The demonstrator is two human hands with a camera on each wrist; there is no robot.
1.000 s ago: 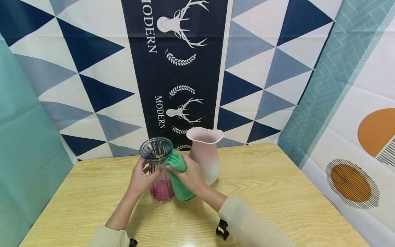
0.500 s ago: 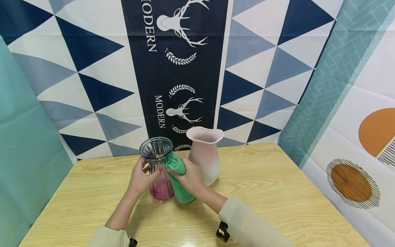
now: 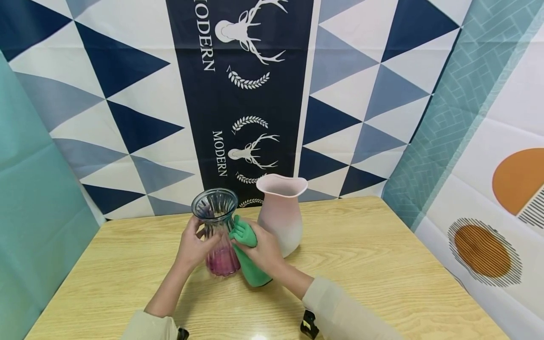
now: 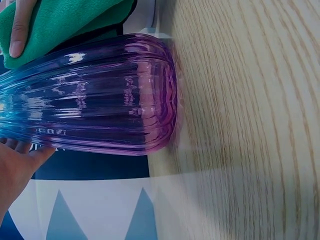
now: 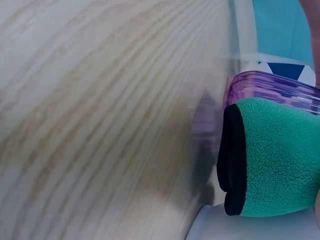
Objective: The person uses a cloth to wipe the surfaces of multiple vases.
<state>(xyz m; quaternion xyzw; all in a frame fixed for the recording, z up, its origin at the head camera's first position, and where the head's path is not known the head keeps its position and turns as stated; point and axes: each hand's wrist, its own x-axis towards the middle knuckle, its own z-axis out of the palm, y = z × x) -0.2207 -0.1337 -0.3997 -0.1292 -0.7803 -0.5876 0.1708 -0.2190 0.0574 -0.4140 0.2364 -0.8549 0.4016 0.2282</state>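
Observation:
A ribbed glass vase (image 3: 222, 257), blue at its flared rim and pink-purple at the base, stands upright near the table's middle. My left hand (image 3: 195, 243) grips its waist from the left, thumb in front. On the other side my right hand (image 3: 263, 248) holds a folded green cloth (image 3: 250, 269) with a dark edge against the vase's upper side. In the left wrist view, a finger presses the cloth (image 4: 75, 25) to the purple glass (image 4: 100, 95). The right wrist view shows the cloth (image 5: 280, 155) hanging in front of the vase base (image 5: 265, 90).
Just behind my right hand stands a pink-to-white vase (image 3: 282, 217) with a wavy rim. The pale wood table (image 3: 361, 264) ends at a patterned backdrop (image 3: 255, 94), with a teal sheet (image 3: 38, 189) on the left and a printed sheet on the right.
My right hand and the green cloth have slid slightly down and to the right along the glass vase. The left hand and both vases stay in place.

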